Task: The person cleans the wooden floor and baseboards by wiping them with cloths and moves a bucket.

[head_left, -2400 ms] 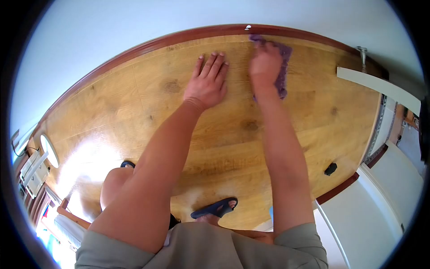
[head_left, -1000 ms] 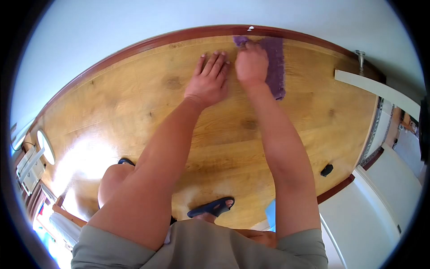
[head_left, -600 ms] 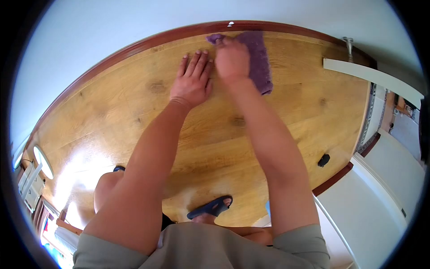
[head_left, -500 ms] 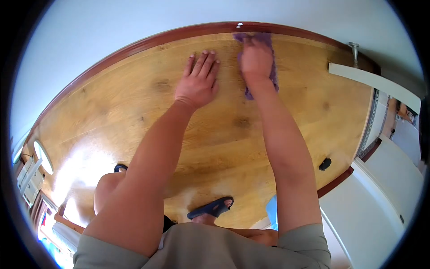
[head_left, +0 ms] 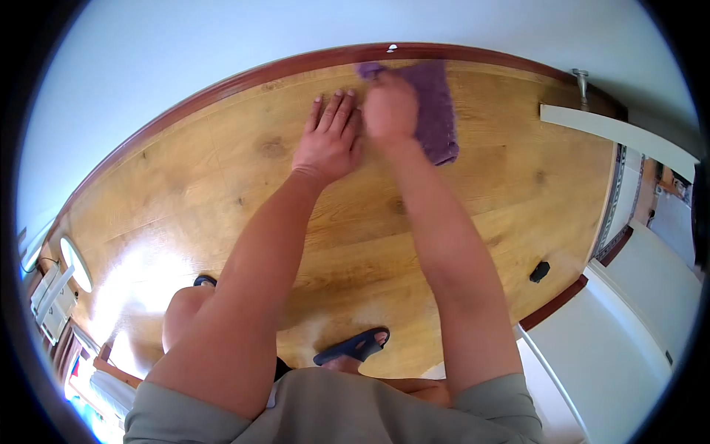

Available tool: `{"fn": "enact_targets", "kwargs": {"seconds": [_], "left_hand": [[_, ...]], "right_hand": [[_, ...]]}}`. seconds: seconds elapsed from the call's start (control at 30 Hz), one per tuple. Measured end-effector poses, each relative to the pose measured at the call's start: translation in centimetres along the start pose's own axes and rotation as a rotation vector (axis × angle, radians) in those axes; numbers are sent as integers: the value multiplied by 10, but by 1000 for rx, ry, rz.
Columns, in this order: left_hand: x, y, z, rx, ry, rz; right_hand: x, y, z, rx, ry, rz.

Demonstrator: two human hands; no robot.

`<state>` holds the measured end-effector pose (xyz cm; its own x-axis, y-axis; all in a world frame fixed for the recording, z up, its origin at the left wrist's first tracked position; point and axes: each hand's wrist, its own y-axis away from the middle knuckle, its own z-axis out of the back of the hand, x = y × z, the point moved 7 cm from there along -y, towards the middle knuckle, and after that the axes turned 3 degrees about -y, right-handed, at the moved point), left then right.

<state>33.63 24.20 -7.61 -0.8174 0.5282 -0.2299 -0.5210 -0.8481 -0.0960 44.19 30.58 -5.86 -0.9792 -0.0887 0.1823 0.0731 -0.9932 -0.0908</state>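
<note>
Change since the frame 0.5 s ago: right hand (head_left: 390,109) has moved leftward, now just beside left hand (head_left: 327,148); purple plush cloth (head_left: 436,111) shifts with it and shows more of its spread part on the right. Left hand keeps nearly the same place.

Position: cloth lies on the wood-plank floor (head_left: 355,251), its far edge at the reddish-brown baseboard (head_left: 296,66); whether it touches the board, cannot tell. Small white mark (head_left: 392,48) on the board just beyond.

Grip: right hand closed, fingers curled over the cloth, a small bunched corner (head_left: 369,69) poking out past the knuckles. Outline blurred; thumb placement and firmness cannot be told. Left hand open, palm down, fingers slightly spread on the planks, holding nothing.

Handling (judged): cloth light, limp, soft, not fragile. Pile likely drags a little on the smooth floor; the loose part trails and may fold or ruck under a quick change of direction. Dampness cannot be told. Best hold: a gathered handful toward the middle, palm pressing down, so that the pull spreads evenly; a corner pinch alone would let the rest swing.

Surroundings: dark blue slide sandal (head_left: 347,347) on a foot nearer the body; small black object (head_left: 540,271) on the floor, right side, well apart from the cloth.
</note>
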Motion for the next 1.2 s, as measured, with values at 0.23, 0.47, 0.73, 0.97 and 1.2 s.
{"fn": "enact_targets", "kwargs": {"seconds": [0.23, 0.47, 0.73, 0.97, 1.2], "left_hand": [[-1, 2, 5, 8, 34, 8], [-2, -1, 3, -1, 8, 5], [-1, 1, 1, -10, 23, 10], [0, 0, 6, -25, -9, 3], [-1, 1, 4, 18, -26, 6]], "right_hand": [[-67, -8, 10, 25, -20, -129], [-10, 1, 5, -80, 27, 55], [-65, -4, -3, 38, 20, -81], [-63, 3, 9, 3, -94, -14], [-103, 76, 30, -453, -35, -128]]}}
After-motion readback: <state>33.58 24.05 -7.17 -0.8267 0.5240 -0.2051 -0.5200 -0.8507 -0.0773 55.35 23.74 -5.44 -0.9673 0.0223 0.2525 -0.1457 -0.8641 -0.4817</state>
